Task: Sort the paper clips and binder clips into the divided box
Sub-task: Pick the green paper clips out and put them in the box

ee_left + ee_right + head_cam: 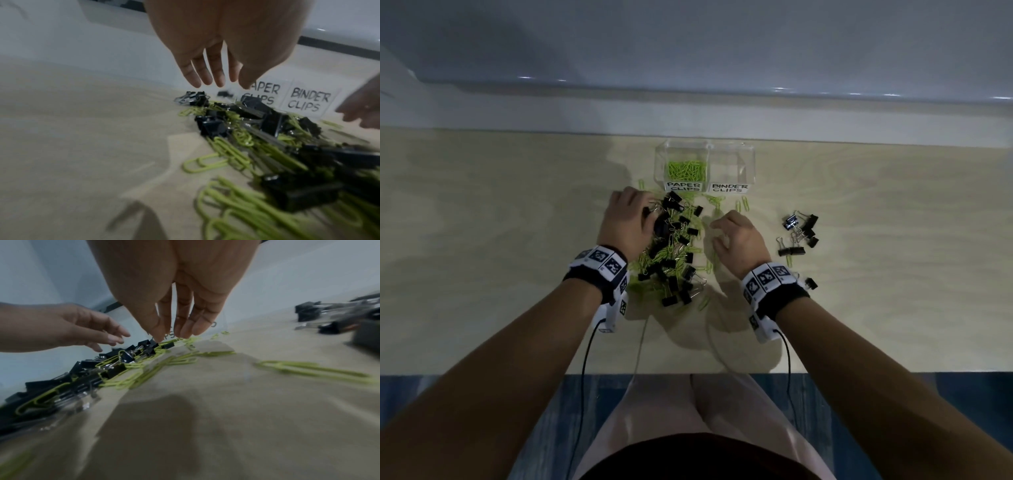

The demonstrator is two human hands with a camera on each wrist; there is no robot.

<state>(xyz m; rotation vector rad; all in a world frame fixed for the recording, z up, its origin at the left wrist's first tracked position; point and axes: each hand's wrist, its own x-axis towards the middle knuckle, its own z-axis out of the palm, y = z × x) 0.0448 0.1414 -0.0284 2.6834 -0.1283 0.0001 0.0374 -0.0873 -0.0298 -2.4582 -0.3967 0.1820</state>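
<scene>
Two hands over mixed pile (671, 253) on bench (517, 240); left hand (626, 219) fingers spread, loose, empty; right hand (739, 236) fingertips (185, 332) together on green paper clips (185, 340), hold unclear. Divided box (748, 164): binder side empty. Best pinch one type only, drop behind matching label

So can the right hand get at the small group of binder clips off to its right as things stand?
Probably yes: the right hand is open, holding nothing, and only bare table lies between it and the separate binder clips.
</scene>
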